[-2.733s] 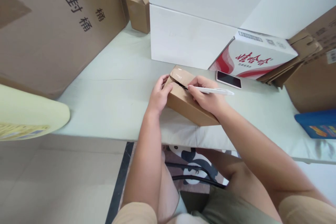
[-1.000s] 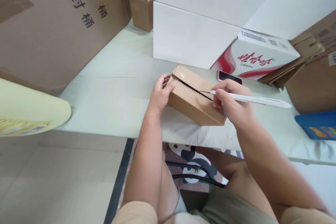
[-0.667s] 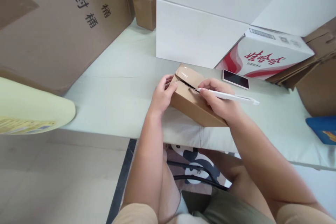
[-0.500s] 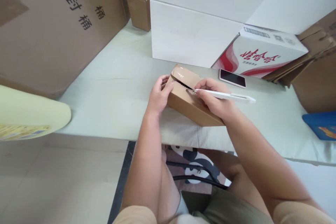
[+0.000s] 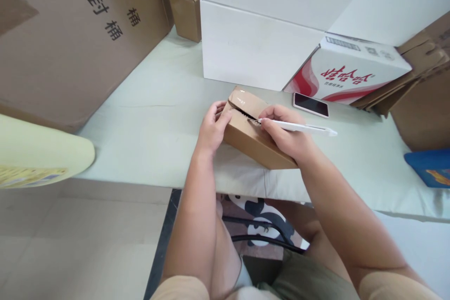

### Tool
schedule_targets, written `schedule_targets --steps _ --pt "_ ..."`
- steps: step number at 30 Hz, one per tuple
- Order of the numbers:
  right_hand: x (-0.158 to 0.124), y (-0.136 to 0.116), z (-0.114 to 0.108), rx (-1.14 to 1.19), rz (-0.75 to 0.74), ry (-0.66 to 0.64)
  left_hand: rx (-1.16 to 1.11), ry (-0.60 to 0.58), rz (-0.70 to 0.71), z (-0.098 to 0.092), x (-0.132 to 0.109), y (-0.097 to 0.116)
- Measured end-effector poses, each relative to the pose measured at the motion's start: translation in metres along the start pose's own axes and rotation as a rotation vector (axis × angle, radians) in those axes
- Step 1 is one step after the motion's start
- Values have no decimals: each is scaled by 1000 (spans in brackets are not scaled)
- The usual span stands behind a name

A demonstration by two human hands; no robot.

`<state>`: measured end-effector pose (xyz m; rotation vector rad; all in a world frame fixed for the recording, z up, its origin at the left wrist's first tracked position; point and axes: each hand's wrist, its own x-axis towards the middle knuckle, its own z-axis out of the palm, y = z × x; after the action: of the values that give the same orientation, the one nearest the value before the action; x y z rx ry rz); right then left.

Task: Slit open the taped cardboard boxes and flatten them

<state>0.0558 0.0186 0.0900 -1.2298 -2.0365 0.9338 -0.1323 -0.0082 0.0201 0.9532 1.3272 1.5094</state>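
Observation:
A small brown cardboard box [image 5: 251,143] lies at an angle on the table, its taped top slit open along part of the seam. My left hand [image 5: 212,129] grips the box's left end, thumb on top and fingers round the far side. In my right hand [image 5: 284,129] is a white utility knife [image 5: 309,128], held like a pen with its handle pointing right. The knife's tip is at the torn edge of the slit; the blade itself is hard to make out. My right hand rests over the right part of the box.
A phone [image 5: 311,104] lies beyond my right hand. White boxes [image 5: 260,42] and a red-and-white carton [image 5: 348,72] stand behind. A big brown carton [image 5: 70,56] and a pale yellow rounded object [image 5: 42,150] are at left. A blue item [image 5: 429,166] sits at right, near the table's [image 5: 147,150] edge.
My right hand and the knife have shifted slightly left along the seam, and the handle's end has moved left and a little up. My left hand stays on the box.

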Motion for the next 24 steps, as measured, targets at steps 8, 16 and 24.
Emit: schedule_targets --steps 8,16,24 --pt "-2 -5 2 -50 25 11 -1 3 -4 0 -1 0" --pt "-2 -6 2 -78 21 12 17 9 1 0 -1 0" --pt "-3 -2 2 -45 7 20 18 4 0 -1 -1 1"
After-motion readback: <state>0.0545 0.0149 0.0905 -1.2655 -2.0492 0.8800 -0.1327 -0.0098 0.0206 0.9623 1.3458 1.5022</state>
